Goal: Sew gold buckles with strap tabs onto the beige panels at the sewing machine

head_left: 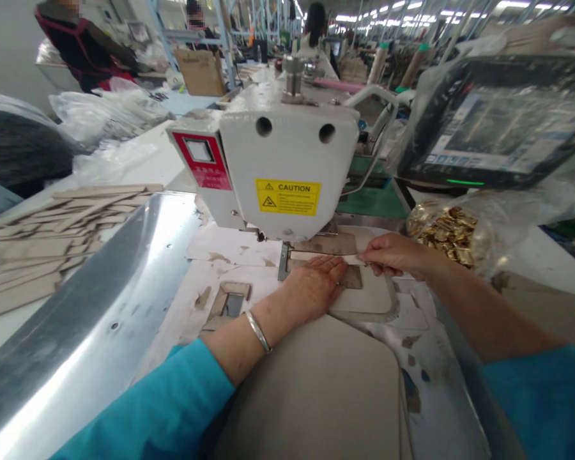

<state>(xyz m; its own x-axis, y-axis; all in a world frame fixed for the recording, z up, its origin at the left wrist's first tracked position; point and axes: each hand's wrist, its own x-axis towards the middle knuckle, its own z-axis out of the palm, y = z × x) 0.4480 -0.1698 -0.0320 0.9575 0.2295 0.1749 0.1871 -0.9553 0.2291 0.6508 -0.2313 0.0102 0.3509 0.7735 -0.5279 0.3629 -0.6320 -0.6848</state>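
Beige flat panel with rounded corners (376,295) is lying on the work surface right in front of the white sewing machine head (287,150), just below the needle area. The left arm comes up from the lower left in a bright teal-blue sleeve (158,409), with a shiny silver metal bangle (259,332) round the wrist. The left hand (314,284) is palm down with fingers stretched toward the upper right, pretty much flat. The right arm reaches in from the lower right, wrist bent so the right hand (393,253) points left.

Materials-wise, the panel looks smooth and matte, kind of leathery. A narrow pale pinkish strip (309,255) runs across it beside a brown flat rectangular piece (326,244), and there's a small grey metal bracket (283,262) at the strip's left end. Nearer the body is a stack of smooth beige round-cornered sheets (345,383). Loose beige flat strips (33,255) are heaped on the left, and a clear plastic bag of shiny gold-coloured metal pieces (448,233) sits beyond the right forearm.

Grip: the left hand isn't clutching anything, it's just spread flat over the panel and strip. The right thumb and index fingertips are together at the strip's right end, but I can't tell whether the strip is actually between them.
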